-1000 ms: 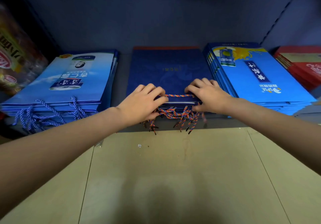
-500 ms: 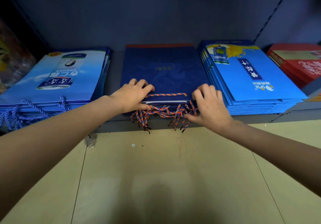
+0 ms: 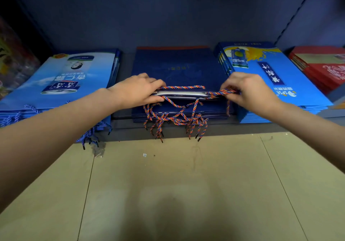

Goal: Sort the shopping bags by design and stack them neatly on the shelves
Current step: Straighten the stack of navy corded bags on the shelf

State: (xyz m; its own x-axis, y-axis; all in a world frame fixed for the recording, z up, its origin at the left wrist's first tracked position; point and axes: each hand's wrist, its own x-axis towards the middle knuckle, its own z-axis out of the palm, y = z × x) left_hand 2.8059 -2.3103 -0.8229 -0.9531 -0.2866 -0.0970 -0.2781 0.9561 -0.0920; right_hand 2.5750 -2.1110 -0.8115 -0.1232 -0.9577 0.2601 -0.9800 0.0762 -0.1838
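Note:
A stack of dark navy shopping bags lies flat in the middle of the low shelf, its multicoloured rope handles hanging over the front edge. My left hand grips the front left edge of the top few bags and lifts it slightly off the stack. My right hand pinches one braided rope handle at the front right corner and pulls it sideways. To the left sits a light blue stack, to the right a bright blue stack.
A red stack of bags lies at the far right of the shelf. Packaged goods stand at the far left. The shelf's dark back wall is close behind the stacks. Beige floor tiles lie in front.
My left hand has lifted the front edge of the top navy bags. My right hand moved from the hanging ropes up to the right corner and took hold of one rope.

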